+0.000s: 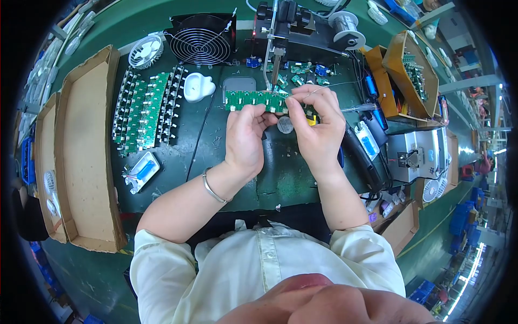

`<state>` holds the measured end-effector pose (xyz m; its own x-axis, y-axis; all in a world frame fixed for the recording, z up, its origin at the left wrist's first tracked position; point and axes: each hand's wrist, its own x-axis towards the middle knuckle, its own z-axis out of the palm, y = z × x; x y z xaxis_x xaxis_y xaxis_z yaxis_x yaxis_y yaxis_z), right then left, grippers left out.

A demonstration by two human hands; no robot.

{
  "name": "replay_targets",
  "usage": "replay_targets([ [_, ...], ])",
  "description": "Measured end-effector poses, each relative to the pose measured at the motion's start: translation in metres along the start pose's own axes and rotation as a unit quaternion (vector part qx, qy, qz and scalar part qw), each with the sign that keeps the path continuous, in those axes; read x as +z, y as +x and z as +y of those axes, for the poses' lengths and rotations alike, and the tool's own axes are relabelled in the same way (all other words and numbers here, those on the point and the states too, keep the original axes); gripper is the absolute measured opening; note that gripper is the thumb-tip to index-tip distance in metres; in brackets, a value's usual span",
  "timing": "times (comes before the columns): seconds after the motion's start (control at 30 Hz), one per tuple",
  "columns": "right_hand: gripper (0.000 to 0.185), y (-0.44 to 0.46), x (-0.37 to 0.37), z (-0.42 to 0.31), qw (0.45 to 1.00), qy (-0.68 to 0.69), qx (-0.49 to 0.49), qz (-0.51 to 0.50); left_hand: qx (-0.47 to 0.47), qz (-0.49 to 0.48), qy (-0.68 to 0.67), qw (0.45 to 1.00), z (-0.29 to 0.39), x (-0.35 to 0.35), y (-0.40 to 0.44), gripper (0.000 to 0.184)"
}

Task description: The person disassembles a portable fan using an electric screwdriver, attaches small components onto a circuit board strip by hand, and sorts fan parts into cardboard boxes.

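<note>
A long green circuit board strip (256, 99) with small white parts lies level between my two hands, under the tip of a soldering machine (276, 70). My left hand (246, 137) pinches its lower left edge with thumb and fingers. Near the board's right end is my right hand (319, 127), its fingers closed; a thin wire seems to run from them to the right. A grey tray (239, 84) sits behind the board. Just below the board, between the hands, is a round silvery disc (285, 125).
Rows of green boards (144, 110) lie at left, beside a white dish (198, 87) and cardboard trays (89, 156). A black fan (200, 43) and solder spool (344, 27) stand behind. Orange bins (388, 81), a metal device (413, 156) and cables are at right.
</note>
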<state>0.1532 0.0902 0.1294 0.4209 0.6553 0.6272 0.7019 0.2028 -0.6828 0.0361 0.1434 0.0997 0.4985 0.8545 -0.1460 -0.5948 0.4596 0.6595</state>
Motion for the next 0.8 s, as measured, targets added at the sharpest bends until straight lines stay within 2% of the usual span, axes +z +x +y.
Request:
replay_targets([
  [0.8,0.006,-0.0018,-0.0020,0.0015,1.000,-0.002,0.000,-0.023,-0.012,0.010,-0.014,1.000,-0.0004,-0.0008,0.0010,0.019],
])
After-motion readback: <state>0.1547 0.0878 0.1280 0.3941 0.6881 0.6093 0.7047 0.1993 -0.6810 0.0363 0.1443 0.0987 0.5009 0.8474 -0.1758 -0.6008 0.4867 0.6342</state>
